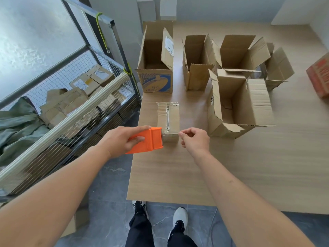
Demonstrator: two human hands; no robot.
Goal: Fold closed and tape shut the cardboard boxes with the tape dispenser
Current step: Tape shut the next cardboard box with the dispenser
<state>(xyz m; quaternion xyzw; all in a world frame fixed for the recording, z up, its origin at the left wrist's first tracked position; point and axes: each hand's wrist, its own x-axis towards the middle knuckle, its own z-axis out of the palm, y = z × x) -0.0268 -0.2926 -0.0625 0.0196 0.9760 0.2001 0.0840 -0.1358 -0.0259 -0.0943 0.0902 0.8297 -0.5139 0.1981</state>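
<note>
A small closed cardboard box [168, 116] lies near the table's left edge, with clear tape along its top seam and across its far end. My left hand [122, 139] grips the orange tape dispenser [147, 140], whose blade end touches the box's near left corner. My right hand [195, 139] is at the box's near right corner, thumb and forefinger pinched together at the box edge. Clear tape seems to run across the box's near face between dispenser and fingers, but it is hard to see.
Several open cardboard boxes stand behind: a tall printed one [156, 68], a narrow one [195, 63], a wide one [238, 102]. A red box [318, 75] is at the far right. A wire cage cart [71, 104] full of parcels stands left of the wooden table [178, 172].
</note>
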